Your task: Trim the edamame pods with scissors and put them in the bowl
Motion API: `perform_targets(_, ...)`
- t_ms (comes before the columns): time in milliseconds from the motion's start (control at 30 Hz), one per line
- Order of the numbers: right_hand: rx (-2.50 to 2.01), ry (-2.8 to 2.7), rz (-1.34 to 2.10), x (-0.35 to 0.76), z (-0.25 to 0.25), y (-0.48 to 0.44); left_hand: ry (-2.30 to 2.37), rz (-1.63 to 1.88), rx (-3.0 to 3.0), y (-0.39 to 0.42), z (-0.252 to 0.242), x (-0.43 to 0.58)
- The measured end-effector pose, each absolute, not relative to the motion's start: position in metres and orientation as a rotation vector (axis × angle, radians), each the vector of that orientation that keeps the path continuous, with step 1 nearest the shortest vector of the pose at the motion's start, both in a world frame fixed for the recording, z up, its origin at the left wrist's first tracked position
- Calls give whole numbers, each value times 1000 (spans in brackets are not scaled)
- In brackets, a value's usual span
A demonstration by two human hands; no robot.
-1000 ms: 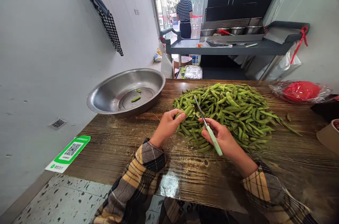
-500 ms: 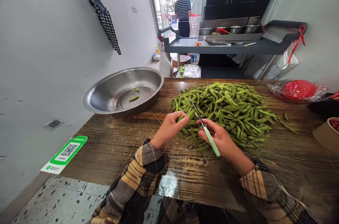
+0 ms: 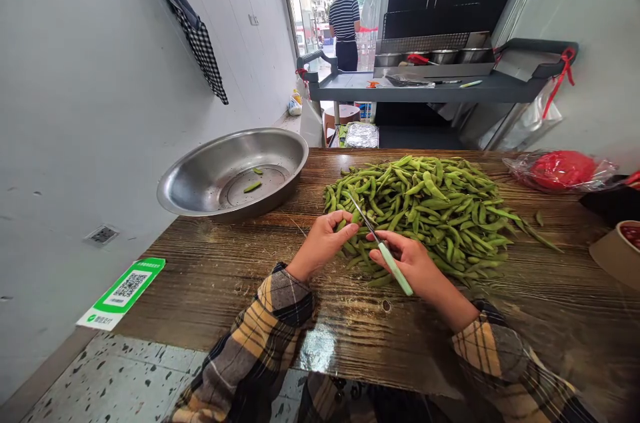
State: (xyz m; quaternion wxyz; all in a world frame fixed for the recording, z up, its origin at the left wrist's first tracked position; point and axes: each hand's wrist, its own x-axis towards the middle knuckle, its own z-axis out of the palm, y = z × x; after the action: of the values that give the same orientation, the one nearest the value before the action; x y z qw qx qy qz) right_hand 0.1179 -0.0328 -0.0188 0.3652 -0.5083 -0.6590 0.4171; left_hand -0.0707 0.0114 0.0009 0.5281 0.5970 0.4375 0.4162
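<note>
My left hand (image 3: pixel 325 243) is closed, thumb and fingers pinching a green soybean pod (image 3: pixel 356 215) at the near left side of the heap. My right hand (image 3: pixel 410 263) is closed around scissors (image 3: pixel 395 267) with a pale green handle, seen edge-on. Their dark pointed blades slant up and left, right beside the pinched pod; whether they touch it I cannot tell. Beyond both hands spreads a large heap of soybean pods (image 3: pixel 425 203) on the wooden table (image 3: pixel 240 283). A wide steel basin (image 3: pixel 200 193) at the left holds a few pods.
A green and white code card (image 3: pixel 123 293) lies at the table's left edge. On the right are a red bundle in clear plastic (image 3: pixel 563 169) and a paper tub (image 3: pixel 613 253). Behind the table stands a grey cart (image 3: pixel 345 86); a person (image 3: pixel 345 26) stands beyond the glass.
My right hand and the scissors have shifted slightly left, bringing the blades closer to the pod in my left hand. The left hand has barely moved.
</note>
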Motion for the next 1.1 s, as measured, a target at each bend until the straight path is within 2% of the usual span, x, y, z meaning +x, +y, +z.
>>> perform_targets(400, -1159, -1580, 1283, 114, -25, -33, 806, 1278, 880, 17, 4, -76)
perform_targets(1100, -1170, -1691, 1235, 115, -26, -34, 800, 1218, 951, 6, 0, -58)
